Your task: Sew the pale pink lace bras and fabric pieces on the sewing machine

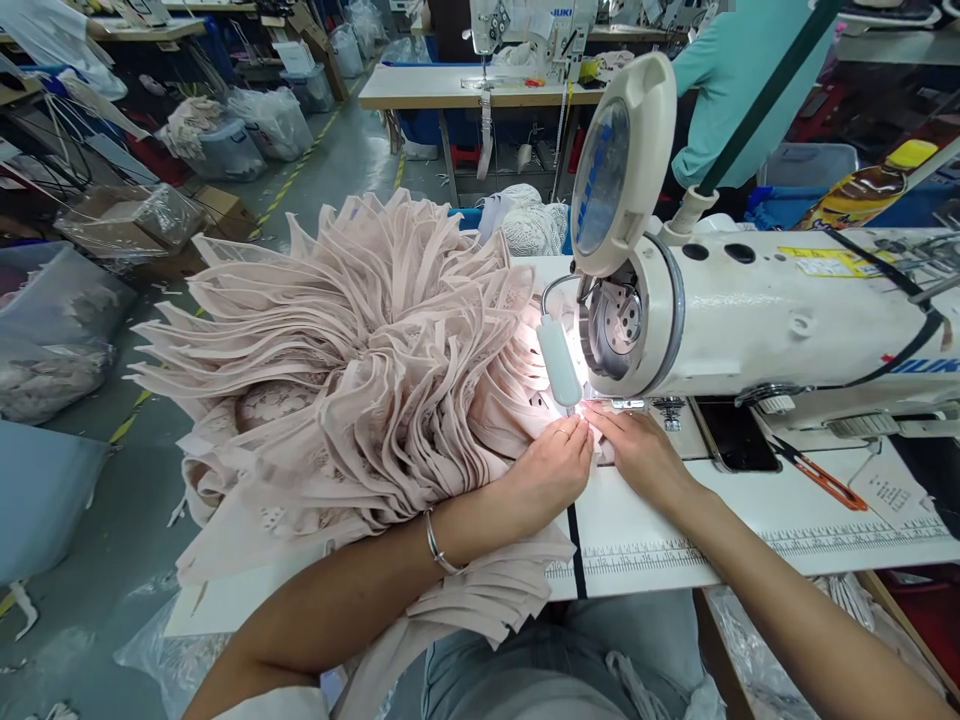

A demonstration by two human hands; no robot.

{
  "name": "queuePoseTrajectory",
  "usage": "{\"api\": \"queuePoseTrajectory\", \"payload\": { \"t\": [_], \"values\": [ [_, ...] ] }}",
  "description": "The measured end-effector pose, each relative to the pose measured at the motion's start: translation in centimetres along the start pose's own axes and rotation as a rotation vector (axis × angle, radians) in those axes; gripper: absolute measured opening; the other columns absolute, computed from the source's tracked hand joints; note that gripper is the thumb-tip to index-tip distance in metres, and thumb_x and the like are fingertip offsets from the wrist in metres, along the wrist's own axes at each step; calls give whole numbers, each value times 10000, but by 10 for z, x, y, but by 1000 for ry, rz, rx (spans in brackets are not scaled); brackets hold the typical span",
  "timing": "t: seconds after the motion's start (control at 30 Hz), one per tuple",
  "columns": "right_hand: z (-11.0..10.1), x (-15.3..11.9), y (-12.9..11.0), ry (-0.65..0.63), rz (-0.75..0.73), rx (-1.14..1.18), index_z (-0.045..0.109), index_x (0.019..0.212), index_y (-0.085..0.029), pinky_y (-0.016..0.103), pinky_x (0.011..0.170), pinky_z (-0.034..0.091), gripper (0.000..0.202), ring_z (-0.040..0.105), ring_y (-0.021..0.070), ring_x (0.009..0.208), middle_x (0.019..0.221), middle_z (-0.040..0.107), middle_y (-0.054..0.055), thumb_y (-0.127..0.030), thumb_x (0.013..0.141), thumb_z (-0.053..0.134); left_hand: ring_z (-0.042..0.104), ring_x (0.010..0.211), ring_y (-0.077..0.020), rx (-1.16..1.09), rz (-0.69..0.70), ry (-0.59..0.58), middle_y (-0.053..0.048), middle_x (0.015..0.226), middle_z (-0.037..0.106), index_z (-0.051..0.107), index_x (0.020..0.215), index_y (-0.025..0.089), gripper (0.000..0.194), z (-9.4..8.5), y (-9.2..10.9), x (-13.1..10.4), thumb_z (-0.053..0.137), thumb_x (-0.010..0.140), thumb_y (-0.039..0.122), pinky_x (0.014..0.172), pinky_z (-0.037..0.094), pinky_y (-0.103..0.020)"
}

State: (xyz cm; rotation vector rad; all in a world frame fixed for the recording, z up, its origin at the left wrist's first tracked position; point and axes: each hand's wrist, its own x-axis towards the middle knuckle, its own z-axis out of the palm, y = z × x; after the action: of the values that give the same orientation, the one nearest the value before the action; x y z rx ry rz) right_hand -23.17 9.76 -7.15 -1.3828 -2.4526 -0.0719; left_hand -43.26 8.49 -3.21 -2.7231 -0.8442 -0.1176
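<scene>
A large bunched stack of pale pink fabric pieces (352,350) covers the left part of the white sewing table (637,540). On the right stands a white sewing machine (750,300), its lamp lighting the needle area. My left hand (551,465), fingers pressed together, grips the edge of the pink fabric just in front of the needle area. Close beside it, to the right, my right hand (637,450) has its fingers stretched forward onto the fabric near the presser foot. The needle itself is hidden behind a grey-green guard (559,360).
A magnifier (604,180) is raised above the machine head. A black phone (735,435), orange-handled snips (825,475) and a paper tag (889,485) lie to the right. A bottle (862,190) rests behind the machine. A person in teal (742,90) sits beyond.
</scene>
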Motion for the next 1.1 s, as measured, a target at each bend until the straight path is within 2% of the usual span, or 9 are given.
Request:
{"api": "queuePoseTrajectory", "payload": {
  "t": [0.13,0.23,0.4,0.5,0.83,0.97,1.1],
  "values": [
    [3,0,2,-1,8,12,590,1395,-227,399,941,550,640,662,220,1104,1261,701,93,6,847,358,618,1237,-249,-9,2,-4,-196,1295,657,559,1321,-28,383,-1,-2,2,334,1025,66,1121,413,-370],
    [3,1,0,-18,40,-2,610,1373,-211,375,867,550,607,661,235,1062,1209,712,102,-7,864,350,609,1256,-248,-19,4,-9,-205,1306,652,550,1328,-31,380,-3,-4,2,342,1029,75,1119,415,-368],
    [-2,6,-5,-97,114,-32,630,1352,-236,340,689,485,594,631,234,804,910,703,87,-33,864,360,592,1289,-242,-65,-6,-16,-237,1328,630,537,1329,-29,364,-2,-5,3,361,1023,59,1132,405,-380],
    [-8,10,-8,-143,135,-15,645,1325,-243,318,627,424,559,581,219,725,825,655,70,-62,880,359,587,1296,-239,-58,-18,-22,-225,1335,629,533,1338,-12,374,1,-5,4,347,1019,49,1135,405,-385],
    [-13,16,-10,-202,175,23,654,1302,-261,335,755,419,547,532,194,669,764,612,37,-64,883,363,628,1206,-241,-40,-62,28,-195,1253,671,557,1307,-13,377,7,-7,5,313,1027,51,1072,446,-375],
    [-13,17,-9,-244,195,21,636,1323,-264,345,770,418,551,551,209,704,782,620,43,-72,897,344,628,1190,-239,-29,-70,31,-205,1259,664,547,1314,-4,372,7,-7,6,310,1033,59,1040,465,-385],
    [-10,15,-8,-231,187,26,628,1330,-271,345,773,426,540,559,211,718,767,615,37,-79,905,355,632,1170,-240,-12,-83,29,-202,1273,655,547,1315,-2,380,8,-7,5,294,1040,69,1018,477,-380]
  ]
}}
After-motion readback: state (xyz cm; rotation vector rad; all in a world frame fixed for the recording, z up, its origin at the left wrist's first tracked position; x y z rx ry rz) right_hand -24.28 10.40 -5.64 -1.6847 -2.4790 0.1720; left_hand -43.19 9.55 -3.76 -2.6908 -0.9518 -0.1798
